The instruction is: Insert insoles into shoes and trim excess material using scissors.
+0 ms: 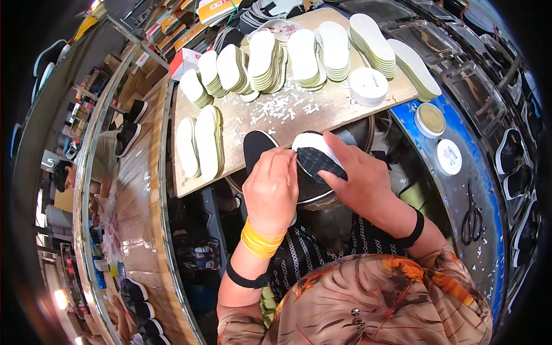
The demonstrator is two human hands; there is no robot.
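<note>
Holding a black shoe (257, 148) and an insole (317, 156) over a round metal drum (322, 198) just below the near edge of the wooden board (276, 118). Left hand (271, 187) clamped down over the shoe, fingers (275, 158) curled shut around its side. Right hand (359, 175) laid flat on the insole, fingers (333, 144) stretched out and pressing on it rather than pinching. Insole lying with its long axis slanted, white end toward the board and the upper left, dark mesh end toward the lower right. Shoe running roughly upright in view, rounded end toward the board.

Board serving as desk, pale bare wood, strewn in the middle with white scraps (284, 106). Right of the board, a curved blue-edged metal counter (460, 190), also flecked with white bits. Left of the board, a long curved belt (138, 190) wrapped in clear film, with a second person (75, 172) seated beyond it. Behind the board, shelves of boxes (178, 29), too small to count.

On the board: about nine stacks of white insoles (270, 57), seven fanned along the far edge, two lying side by side at the left end, plus one white round tub (368, 86). On the counter right of the board: two round lids (440, 138) and one pair of scissors (472, 221).
</note>
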